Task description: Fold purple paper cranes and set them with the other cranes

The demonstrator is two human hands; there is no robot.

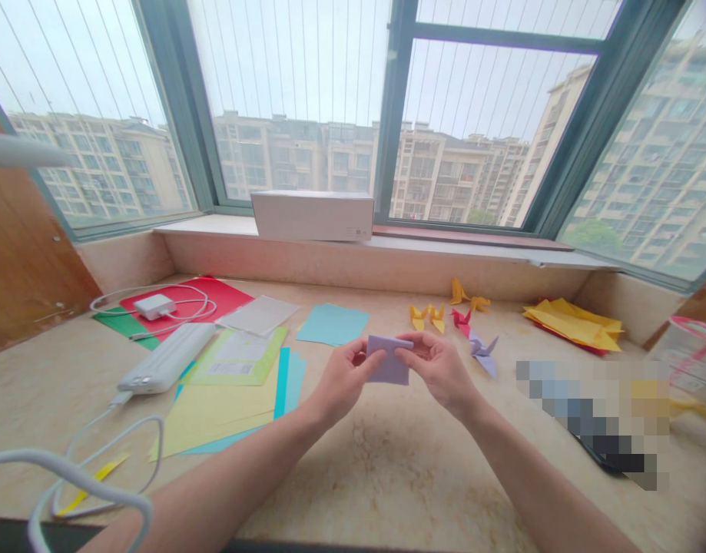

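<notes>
A small folded sheet of purple paper (390,370) is held up above the stone counter in both hands. My left hand (346,372) pinches its left side, thumb on the near face. On the right side, my right hand (436,367) grips it the same way, with the thumb near the top edge. The fingers behind the paper are partly hidden. Just beyond my right hand lie a purple paper crane (484,353) and a red paper crane (462,322). Several yellow paper cranes (436,317) stand farther back. Light blue paper squares (333,325) lie beyond my left hand.
Yellow and blue sheets (226,411), a green packet (237,357), a power bank (168,357) and a white cable (93,461) lie left. Yellow folded paper (575,322) and a blurred-out dark object (594,430) are right. A white box (312,216) stands on the sill.
</notes>
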